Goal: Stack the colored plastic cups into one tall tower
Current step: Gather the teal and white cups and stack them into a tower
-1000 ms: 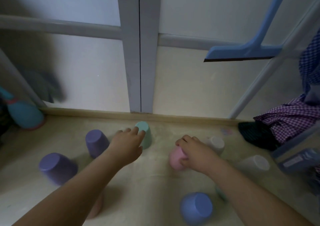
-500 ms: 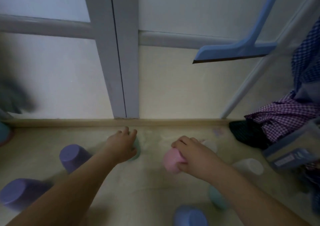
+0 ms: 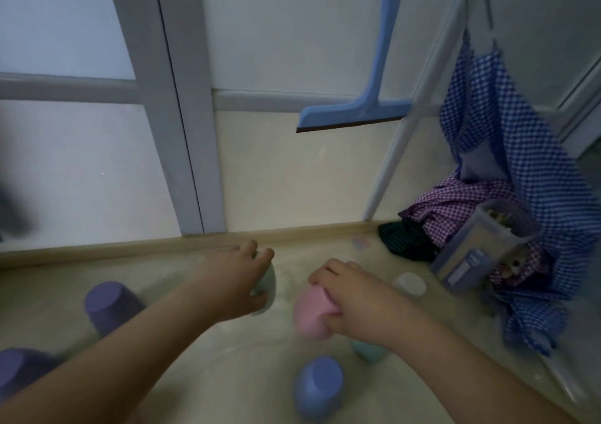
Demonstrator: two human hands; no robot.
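Several plastic cups stand upside down on the beige floor. My left hand (image 3: 232, 280) wraps around a pale green cup (image 3: 268, 285), mostly hiding it. My right hand (image 3: 353, 296) grips a pink cup (image 3: 309, 313), which is tilted and blurred. A blue cup (image 3: 318, 388) stands close in front of me. Under my right forearm peeks a teal cup (image 3: 369, 352). A white cup (image 3: 409, 284) sits to the right of my right hand. A purple cup (image 3: 109, 306) stands at the left, and another purple cup (image 3: 19, 371) sits at the left edge.
A grey sliding door frame (image 3: 185, 130) and its wooden sill (image 3: 130, 249) close off the far side. A blue squeegee (image 3: 354, 116) hangs on the wall. Checked cloths (image 3: 507, 176) and a clear plastic box (image 3: 474, 248) crowd the right corner.
My left hand has closed around the pale green cup. The pink cup in my right hand has tilted and come off the floor. The camera has swung a little to the right.
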